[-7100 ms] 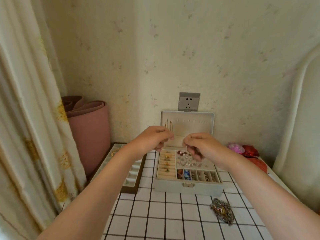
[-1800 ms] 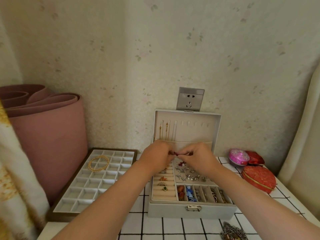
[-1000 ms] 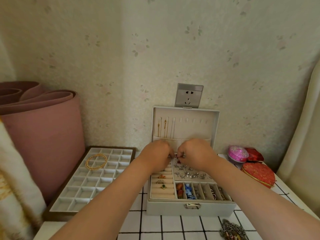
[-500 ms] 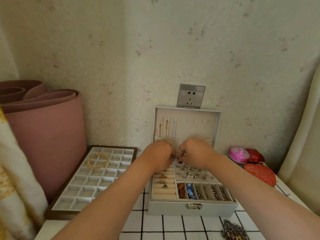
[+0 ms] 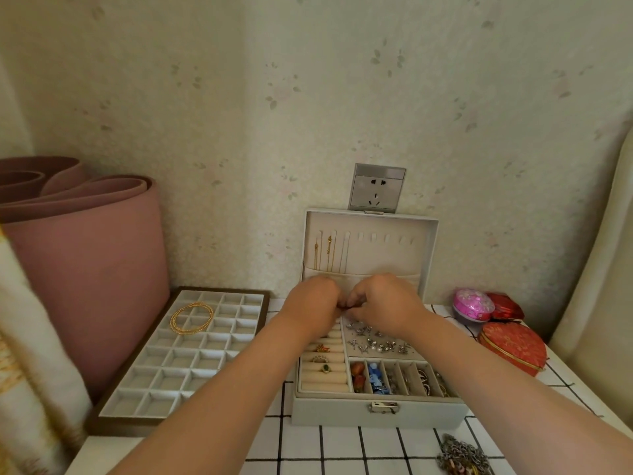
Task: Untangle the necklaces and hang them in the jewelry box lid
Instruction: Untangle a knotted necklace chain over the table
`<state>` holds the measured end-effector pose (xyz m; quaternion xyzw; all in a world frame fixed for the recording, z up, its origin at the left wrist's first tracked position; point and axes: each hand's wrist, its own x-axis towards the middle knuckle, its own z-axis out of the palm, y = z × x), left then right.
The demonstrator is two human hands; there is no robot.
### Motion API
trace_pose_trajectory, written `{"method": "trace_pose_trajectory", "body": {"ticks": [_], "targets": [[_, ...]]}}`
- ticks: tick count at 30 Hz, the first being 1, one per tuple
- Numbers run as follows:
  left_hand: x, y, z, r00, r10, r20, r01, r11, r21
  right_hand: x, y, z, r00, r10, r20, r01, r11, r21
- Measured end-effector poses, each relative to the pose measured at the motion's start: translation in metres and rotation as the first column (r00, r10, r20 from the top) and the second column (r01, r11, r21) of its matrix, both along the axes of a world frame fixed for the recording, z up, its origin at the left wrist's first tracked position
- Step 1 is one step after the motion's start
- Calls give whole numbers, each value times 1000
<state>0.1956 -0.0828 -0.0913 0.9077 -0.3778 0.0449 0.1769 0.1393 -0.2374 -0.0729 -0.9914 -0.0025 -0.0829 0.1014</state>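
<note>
Head camera gave me both hands held together in front of the jewelry box lid (image 5: 394, 255), low against its pocket and above the open jewelry box (image 5: 376, 411). My left hand (image 5: 313, 303) and right hand (image 5: 383, 303) had their fingers curled, tips meeting on a small dark red piece that I took for part of a fine necklace (image 5: 344, 306). Its chain was too thin for me to make out. I counted three hung chains (image 5: 330, 252) on the leftmost hooks of the lid, with the hooks to their right bare, so I judged the job partly done. One necklace was in hand and not yet hooked, and one knotted heap of chains (image 5: 460, 455) lay on the checked tabletop (image 5: 342, 447) near the box's right front corner, untouched. One gold loop (image 5: 191, 318) sat across the cells of the compartment tray (image 5: 137, 411) on the left; whether it was a necklace I could not tell. Three small gift tins (image 5: 510, 344) stood right of the box.
</note>
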Motion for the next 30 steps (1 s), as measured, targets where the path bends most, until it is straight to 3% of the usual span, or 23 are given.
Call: {"method": "trace_pose_trajectory", "body": {"ticks": [20,30], "targets": [[3,5,0,998,-62,25,61,997,42,5,-3,0,990,20,-142,-21,1000,-7],[-21,1,18,999,-44,11,44,999,14,-32,-10,15,997,0,-72,20,958,288]]}}
